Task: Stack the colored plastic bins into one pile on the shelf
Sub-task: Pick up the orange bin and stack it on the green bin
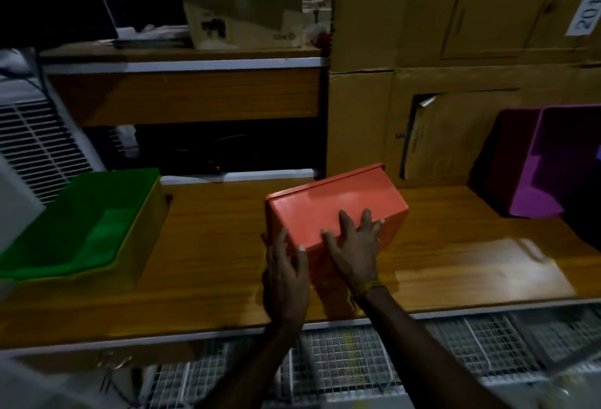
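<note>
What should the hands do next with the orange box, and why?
Probably turn it over so its opening faces up. The orange bin lies bottom-up on the wooden shelf, with the right hand spread on top and the left hand at its near corner. The green bin sits open side up inside a yellow bin, so the orange one could likely nest there.

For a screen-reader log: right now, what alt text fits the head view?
Two hands, left hand and right hand, hold an upside-down orange bin on a wooden shelf. A green bin nested in a yellow bin sits left, a purple bin right, before cardboard boxes.
</note>
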The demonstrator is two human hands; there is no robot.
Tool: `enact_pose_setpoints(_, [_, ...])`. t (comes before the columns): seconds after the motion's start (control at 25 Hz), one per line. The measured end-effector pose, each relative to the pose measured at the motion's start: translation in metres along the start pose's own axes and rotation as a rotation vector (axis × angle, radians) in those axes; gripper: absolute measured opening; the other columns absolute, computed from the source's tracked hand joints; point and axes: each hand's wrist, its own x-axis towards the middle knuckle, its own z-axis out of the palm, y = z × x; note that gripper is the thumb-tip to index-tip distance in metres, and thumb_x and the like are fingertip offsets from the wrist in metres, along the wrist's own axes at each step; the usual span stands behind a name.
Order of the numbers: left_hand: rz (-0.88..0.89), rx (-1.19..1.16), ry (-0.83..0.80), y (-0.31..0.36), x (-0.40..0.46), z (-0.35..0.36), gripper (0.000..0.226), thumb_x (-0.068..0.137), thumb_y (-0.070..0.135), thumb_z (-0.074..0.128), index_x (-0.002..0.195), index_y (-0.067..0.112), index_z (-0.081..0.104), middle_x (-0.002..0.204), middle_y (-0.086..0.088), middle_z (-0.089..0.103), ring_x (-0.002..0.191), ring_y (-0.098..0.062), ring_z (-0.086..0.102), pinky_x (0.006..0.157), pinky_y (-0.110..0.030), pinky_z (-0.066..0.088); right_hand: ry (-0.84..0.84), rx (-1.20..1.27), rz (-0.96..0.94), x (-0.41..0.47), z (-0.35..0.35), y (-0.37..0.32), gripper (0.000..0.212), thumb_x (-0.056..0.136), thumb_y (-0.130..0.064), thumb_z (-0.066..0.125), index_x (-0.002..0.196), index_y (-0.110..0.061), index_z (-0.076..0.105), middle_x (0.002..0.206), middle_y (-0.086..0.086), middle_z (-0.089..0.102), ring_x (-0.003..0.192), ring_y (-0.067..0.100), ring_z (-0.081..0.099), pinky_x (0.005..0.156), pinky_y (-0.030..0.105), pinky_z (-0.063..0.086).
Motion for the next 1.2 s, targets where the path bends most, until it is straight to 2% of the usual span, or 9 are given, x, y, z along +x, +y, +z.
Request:
enact_pose_setpoints(0.12, [-0.011, -0.084, -0.019, -0.007, 0.013, -0.028, 0.050, 0.098, 0.056, 0.033, 0.146, 0.043, 0.027, 0.133, 0.003, 0.052, 0.096, -0.012, 0.064, 0.064, -0.044, 0.061, -0.091, -0.048, -0.057, -0.023, 0.018, -0.026, 0.080, 0.085, -0.065, 0.056, 0.152, -0.031, 0.029, 0.165, 0.018, -0.005, 0.148, 0.048, -0.014, 0.118, 0.062, 0.017])
enact_pose_setpoints(0.24, [0.076, 0.035, -0.019, -0.013, 0.047, -0.042, 0.052, 0.099, 0.050, 0.033, 0.149, 0.036, 0.028, 0.151, -0.003, 0.033, 0.100, -0.013, 0.059, 0.058, -0.035, 0.060, -0.137, -0.013, -0.044, -0.027, 0.018, -0.030, 0.079, 0.085, -0.061, 0.060, 0.151, -0.030, 0.030, 0.165, 0.018, -0.008, 0.147, 0.049, -0.017, 0.118, 0.062, 0.015])
enact_pose_setpoints(0.32, [0.104, 0.080, -0.088, -0.015, 0.071, -0.041, 0.053, 0.101, 0.042, 0.036, 0.151, 0.034, 0.025, 0.158, -0.004, 0.024, 0.110, -0.016, 0.054, 0.064, -0.037, 0.061, -0.153, 0.021, -0.045, -0.028, 0.014, -0.029, 0.073, 0.087, -0.056, 0.061, 0.149, -0.031, 0.033, 0.165, 0.016, -0.009, 0.147, 0.048, -0.018, 0.118, 0.061, 0.015])
enact_pose_setpoints(0.44, [-0.097, -0.049, -0.162, -0.010, 0.096, -0.038, 0.050, 0.098, 0.044, 0.039, 0.146, 0.046, 0.026, 0.150, -0.002, 0.042, 0.120, -0.023, 0.055, 0.081, -0.047, 0.059, -0.175, 0.042, -0.072, -0.030, 0.010, -0.023, 0.068, 0.088, -0.052, 0.062, 0.147, -0.031, 0.035, 0.165, 0.014, -0.010, 0.148, 0.047, -0.019, 0.118, 0.060, 0.017])
enact_pose_setpoints(0.56, [-0.186, -0.103, -0.137, -0.006, 0.106, -0.043, 0.043, 0.099, 0.031, 0.046, 0.142, 0.034, 0.042, 0.140, -0.001, 0.054, 0.117, -0.023, 0.059, 0.088, -0.046, 0.057, -0.206, 0.067, -0.074, -0.031, 0.008, -0.020, 0.074, 0.085, -0.055, 0.065, 0.148, -0.032, 0.034, 0.165, 0.010, -0.013, 0.147, 0.044, -0.022, 0.118, 0.063, 0.017])
enact_pose_setpoints(0.64, [-0.179, -0.099, -0.114, -0.008, 0.111, -0.050, 0.040, 0.098, 0.025, 0.053, 0.138, 0.026, 0.051, 0.138, -0.004, 0.056, 0.117, -0.024, 0.058, 0.089, -0.045, 0.056, -0.220, 0.087, -0.073, -0.032, 0.009, -0.020, 0.083, 0.079, -0.060, 0.069, 0.148, -0.032, 0.031, 0.165, 0.009, -0.017, 0.147, 0.042, -0.025, 0.116, 0.065, 0.016])
enact_pose_setpoints(0.8, [-0.191, -0.153, -0.038, -0.008, 0.103, -0.063, 0.021, 0.096, 0.027, 0.057, 0.116, 0.027, 0.063, 0.123, -0.001, 0.064, 0.108, -0.023, 0.062, 0.083, -0.043, 0.058, -0.270, 0.079, -0.062, -0.034, 0.014, -0.026, 0.099, 0.069, -0.066, 0.074, 0.148, -0.038, 0.023, 0.163, 0.011, -0.022, 0.145, 0.045, -0.027, 0.114, 0.070, 0.017])
enact_pose_setpoints(1.0, [-0.023, -0.207, -0.004, -0.003, 0.065, -0.074, 0.018, 0.095, 0.026, 0.059, 0.109, 0.037, 0.058, 0.119, 0.010, 0.060, 0.112, -0.012, 0.057, 0.087, -0.035, 0.053, -0.248, 0.072, -0.057, -0.034, 0.023, -0.024, 0.105, 0.067, -0.063, 0.076, 0.149, -0.040, 0.015, 0.163, 0.010, -0.012, 0.148, 0.048, -0.011, 0.114, 0.071, 0.022])
enact_pose_setpoints(1.2, [0.189, -0.151, -0.065, -0.001, 0.042, -0.071, 0.019, 0.087, 0.017, 0.069, 0.102, 0.028, 0.068, 0.107, 0.010, 0.060, 0.102, -0.005, 0.057, 0.088, -0.034, 0.052, -0.265, 0.081, -0.100, -0.047, 0.032, -0.009, 0.093, 0.079, -0.044, 0.070, 0.153, -0.024, 0.017, 0.154, 0.014, 0.026, 0.144, 0.034, 0.023, 0.117, 0.054, 0.029])
